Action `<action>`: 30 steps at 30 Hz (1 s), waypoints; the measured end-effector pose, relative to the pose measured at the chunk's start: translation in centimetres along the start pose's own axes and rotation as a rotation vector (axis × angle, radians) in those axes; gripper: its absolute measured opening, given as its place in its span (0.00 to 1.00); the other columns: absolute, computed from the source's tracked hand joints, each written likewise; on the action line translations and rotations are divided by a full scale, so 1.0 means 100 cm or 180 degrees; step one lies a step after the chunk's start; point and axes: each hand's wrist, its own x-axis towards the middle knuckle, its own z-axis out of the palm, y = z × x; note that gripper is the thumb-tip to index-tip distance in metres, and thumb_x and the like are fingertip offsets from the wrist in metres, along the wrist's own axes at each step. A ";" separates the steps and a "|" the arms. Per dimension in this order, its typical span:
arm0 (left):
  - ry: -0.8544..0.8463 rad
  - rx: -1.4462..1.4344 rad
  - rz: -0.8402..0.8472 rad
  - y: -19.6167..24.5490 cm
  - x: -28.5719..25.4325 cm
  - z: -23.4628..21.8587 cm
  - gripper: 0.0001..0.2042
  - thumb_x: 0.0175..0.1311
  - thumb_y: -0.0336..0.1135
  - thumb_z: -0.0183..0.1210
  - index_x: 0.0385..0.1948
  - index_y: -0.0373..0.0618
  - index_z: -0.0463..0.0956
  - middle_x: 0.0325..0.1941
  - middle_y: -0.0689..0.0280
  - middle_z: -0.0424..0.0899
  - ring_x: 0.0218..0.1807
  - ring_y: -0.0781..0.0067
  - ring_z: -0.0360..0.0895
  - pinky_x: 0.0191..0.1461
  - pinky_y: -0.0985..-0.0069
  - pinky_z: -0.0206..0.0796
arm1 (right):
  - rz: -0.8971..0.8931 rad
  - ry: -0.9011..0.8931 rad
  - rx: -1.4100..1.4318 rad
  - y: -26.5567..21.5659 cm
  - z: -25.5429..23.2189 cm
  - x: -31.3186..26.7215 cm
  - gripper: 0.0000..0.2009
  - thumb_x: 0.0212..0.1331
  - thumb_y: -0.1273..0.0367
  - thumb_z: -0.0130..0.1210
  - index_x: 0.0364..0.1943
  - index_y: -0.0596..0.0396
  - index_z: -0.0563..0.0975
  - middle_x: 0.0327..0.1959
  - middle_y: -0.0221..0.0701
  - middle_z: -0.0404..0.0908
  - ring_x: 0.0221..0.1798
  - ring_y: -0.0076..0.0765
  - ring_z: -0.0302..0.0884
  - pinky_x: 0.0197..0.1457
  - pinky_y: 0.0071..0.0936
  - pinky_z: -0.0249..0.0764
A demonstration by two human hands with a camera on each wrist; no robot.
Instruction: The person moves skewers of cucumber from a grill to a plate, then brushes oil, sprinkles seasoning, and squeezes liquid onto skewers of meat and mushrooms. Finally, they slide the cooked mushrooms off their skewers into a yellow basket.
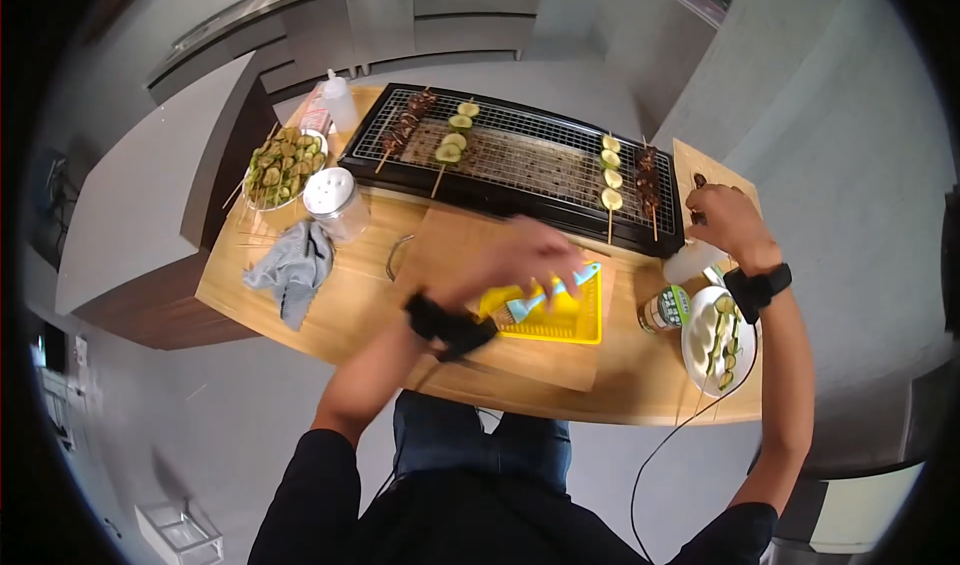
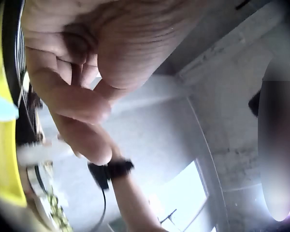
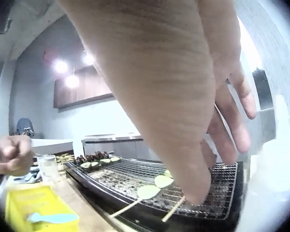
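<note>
My left hand (image 1: 525, 260), blurred, is over a yellow basket (image 1: 590, 327); its fingers are loosely bent around nothing in the left wrist view. A brush (image 1: 545, 297) with a light blue handle lies in the basket. My right hand (image 1: 735, 220) hovers by the grill's right end, beside a small dark object (image 1: 699, 180) partly hidden by the fingers. In the right wrist view, the right hand (image 3: 183, 77) has its fingers extended, with no grip visible. Zucchini skewers (image 1: 612, 177) and meat skewers (image 1: 648, 180) rest on the grill (image 1: 530, 170).
At left are a plate of zucchini skewers (image 1: 285, 170), a shaker jar (image 1: 338, 205), a white bottle (image 1: 340, 103) and a grey cloth (image 1: 295, 265). At right stand a green-labelled jar (image 1: 662, 310), a translucent bottle (image 1: 690, 263) and a white plate (image 1: 700, 340) with skewers. A cable hangs from the right wrist.
</note>
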 end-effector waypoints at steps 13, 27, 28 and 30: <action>0.1719 -0.1794 -0.0165 -0.076 -0.072 -0.132 0.18 0.68 0.48 0.57 0.40 0.38 0.77 0.37 0.62 0.84 0.28 0.80 0.78 0.26 0.85 0.66 | 0.1190 -0.0491 0.2197 -0.090 0.043 0.056 0.13 0.57 0.66 0.59 0.23 0.63 0.81 0.16 0.34 0.82 0.18 0.31 0.80 0.24 0.27 0.74; 0.1320 -0.2140 -0.0027 -0.084 -0.031 -0.144 0.11 0.73 0.36 0.51 0.48 0.39 0.75 0.32 0.76 0.78 0.27 0.92 0.71 0.21 0.95 0.56 | 0.1195 -0.0578 0.3772 -0.072 0.092 0.059 0.11 0.61 0.69 0.57 0.31 0.67 0.81 0.24 0.31 0.84 0.21 0.17 0.75 0.21 0.17 0.70; 0.1411 -0.1949 -0.0116 -0.079 -0.033 -0.140 0.12 0.73 0.36 0.51 0.49 0.39 0.74 0.31 0.77 0.77 0.26 0.93 0.70 0.20 0.95 0.55 | 0.1217 -0.0554 0.3799 -0.074 0.087 0.056 0.11 0.61 0.69 0.57 0.31 0.67 0.81 0.24 0.31 0.84 0.21 0.17 0.75 0.21 0.17 0.70; 0.1364 -0.1745 -0.0074 -0.071 -0.031 -0.124 0.12 0.72 0.37 0.53 0.48 0.39 0.75 0.32 0.76 0.79 0.25 0.93 0.70 0.20 0.95 0.55 | 0.1122 -0.0291 0.4159 -0.076 0.077 0.049 0.09 0.62 0.69 0.57 0.34 0.65 0.81 0.26 0.30 0.84 0.22 0.16 0.74 0.21 0.16 0.69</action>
